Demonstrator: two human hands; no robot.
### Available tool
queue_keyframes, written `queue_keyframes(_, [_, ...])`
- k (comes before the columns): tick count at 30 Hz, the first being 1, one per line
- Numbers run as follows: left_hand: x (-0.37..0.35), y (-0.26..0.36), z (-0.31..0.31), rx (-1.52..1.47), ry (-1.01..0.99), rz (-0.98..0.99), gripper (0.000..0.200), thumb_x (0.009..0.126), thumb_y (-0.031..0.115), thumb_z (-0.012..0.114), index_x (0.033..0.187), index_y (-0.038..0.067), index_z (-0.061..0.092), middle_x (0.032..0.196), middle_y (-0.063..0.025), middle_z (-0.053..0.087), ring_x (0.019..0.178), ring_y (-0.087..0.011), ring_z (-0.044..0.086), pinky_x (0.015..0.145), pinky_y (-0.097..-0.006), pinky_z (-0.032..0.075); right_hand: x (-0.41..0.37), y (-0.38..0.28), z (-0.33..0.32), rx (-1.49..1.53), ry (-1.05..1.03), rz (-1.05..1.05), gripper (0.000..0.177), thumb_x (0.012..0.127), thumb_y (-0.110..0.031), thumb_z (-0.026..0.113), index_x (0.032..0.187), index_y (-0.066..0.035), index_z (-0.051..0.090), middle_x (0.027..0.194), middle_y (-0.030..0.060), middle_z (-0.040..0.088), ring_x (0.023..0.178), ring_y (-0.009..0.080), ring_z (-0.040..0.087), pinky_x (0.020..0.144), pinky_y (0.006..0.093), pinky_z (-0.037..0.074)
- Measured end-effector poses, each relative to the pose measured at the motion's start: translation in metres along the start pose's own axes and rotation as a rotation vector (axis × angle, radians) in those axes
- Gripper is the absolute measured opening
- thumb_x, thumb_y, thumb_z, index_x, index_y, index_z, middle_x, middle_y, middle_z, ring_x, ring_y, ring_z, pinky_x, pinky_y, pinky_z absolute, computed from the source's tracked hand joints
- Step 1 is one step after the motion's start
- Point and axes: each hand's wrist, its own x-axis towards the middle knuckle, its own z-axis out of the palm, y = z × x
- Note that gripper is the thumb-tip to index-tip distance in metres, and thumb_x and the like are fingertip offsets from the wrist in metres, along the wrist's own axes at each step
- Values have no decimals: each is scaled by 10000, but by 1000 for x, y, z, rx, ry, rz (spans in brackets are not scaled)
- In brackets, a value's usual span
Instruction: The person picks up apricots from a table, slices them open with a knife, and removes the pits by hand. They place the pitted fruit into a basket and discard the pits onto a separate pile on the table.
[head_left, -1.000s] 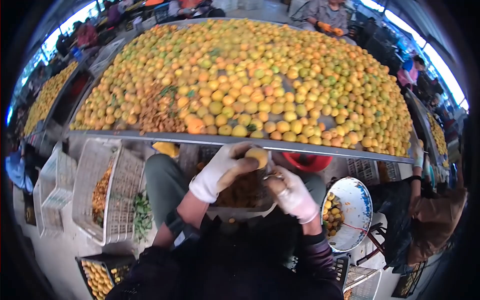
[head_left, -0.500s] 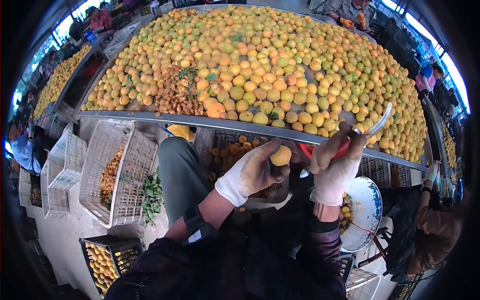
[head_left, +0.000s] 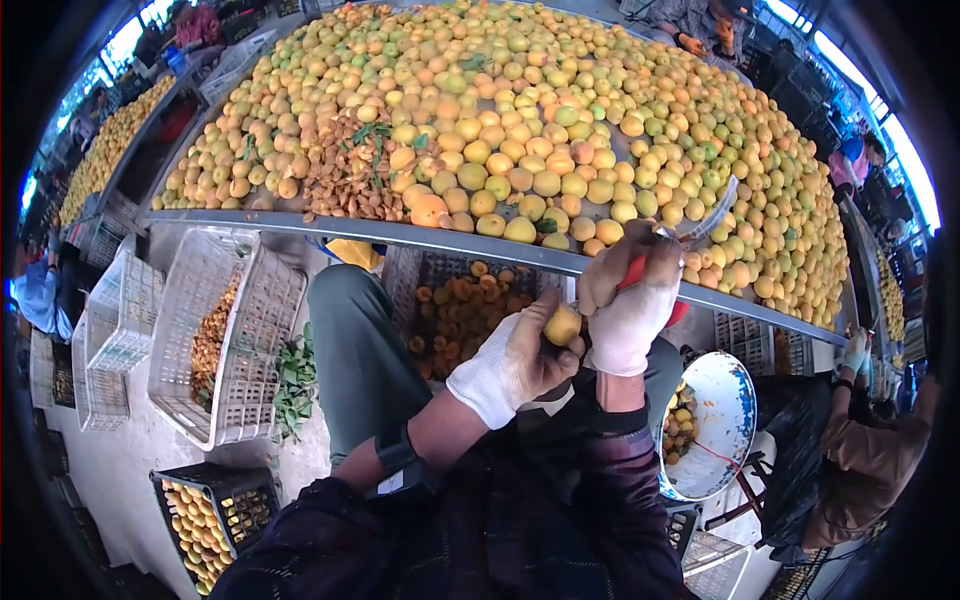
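My left hand (head_left: 525,360), in a white glove stained brown at the fingers, grips a yellow apricot (head_left: 563,325) between thumb and fingers. Right beside it, my right hand (head_left: 632,305), gloved too, is closed around a tool with a curved metal blade (head_left: 715,212) that points up and away to the right. Red shows between the fingers and behind this hand. Both hands are just in front of the table's metal edge (head_left: 400,232). Below them stands a crate (head_left: 402,275) of darker, halved-looking apricots (head_left: 465,310).
Whole apricots (head_left: 540,150) cover the table, with a heap of brown pits (head_left: 350,175) near its edge. White crates (head_left: 255,350) and a black crate (head_left: 215,475) stand at left. A white-blue basin (head_left: 725,425) is at right, near a seated person (head_left: 870,460).
My right hand has moved left and down with the tool, closing up to the left hand. The left hand has shifted slightly right and lower with the apricot.
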Motion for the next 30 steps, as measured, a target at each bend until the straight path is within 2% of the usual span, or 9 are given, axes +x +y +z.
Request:
queue_keyframes(2, [-4,2,-4,33,-9,20,342,960,389,507,1087,71,513,934,-72,567,748,-183,585,533,-266,462,8,-4,-4,191,-236,130,409,974,-440,436,1017,-47,538,532,-15,404,345,96,277,335,249,235])
queue_keyframes(7, [-19,9,6,478,-153,319,359,928,288,593,1177,43,510,989,-70,591,781,-169,604,684,-279,494,14,-2,-3,348,-82,261,481,960,-530,398,1029,-76,541,503,-20,353,341,89,250,312,248,202])
queue_keyframes(10, [-11,14,-1,485,-163,397,323,931,263,586,1152,36,521,994,-68,599,787,-150,608,680,-271,500,4,0,10,100,-122,119,436,950,-507,451,1035,-86,526,498,-35,300,348,74,233,323,234,186])
queue_keyframes(14, [-7,17,-3,637,-126,565,316,931,260,566,1134,24,519,969,-67,598,757,-131,604,615,-259,496,3,10,11,74,-63,207,398,954,-489,462,896,-99,515,505,-70,257,348,56,217,336,224,177])
queue_keyframes(23, [-4,20,12,544,216,461,318,935,338,498,1070,58,568,850,-56,603,617,-168,582,523,-312,484,-2,18,11,228,86,322,361,957,-425,506,896,-70,520,501,-64,301,355,57,235,357,221,209])
queue_keyframes(24, [1,29,7,295,174,279,334,962,334,494,1134,47,505,981,-85,588,807,-217,615,543,-355,489,-4,20,11,194,27,317,366,953,-426,512,897,-65,523,501,-64,299,354,57,237,356,223,212])
queue_keyframes(27, [4,34,1,387,78,339,375,964,378,484,1149,52,497,1018,-90,590,849,-228,616,644,-386,522,-2,23,5,221,-91,322,358,946,-400,537,900,-45,532,502,-52,317,351,61,267,354,231,225])
queue_keyframes(29, [25,45,-20,375,45,584,396,954,394,501,1155,53,501,1047,-85,595,904,-220,607,796,-399,512,-3,23,6,-88,-74,306,326,965,-378,505,851,-75,542,475,-46,302,343,68,264,333,238,210])
queue_keyframes(30, [27,55,-23,448,146,627,399,947,399,514,1163,64,503,1064,-81,600,937,-212,598,886,-393,472,3,44,-10,-524,-77,65,326,960,-351,518,872,-38,545,464,-27,306,338,83,273,335,248,220])
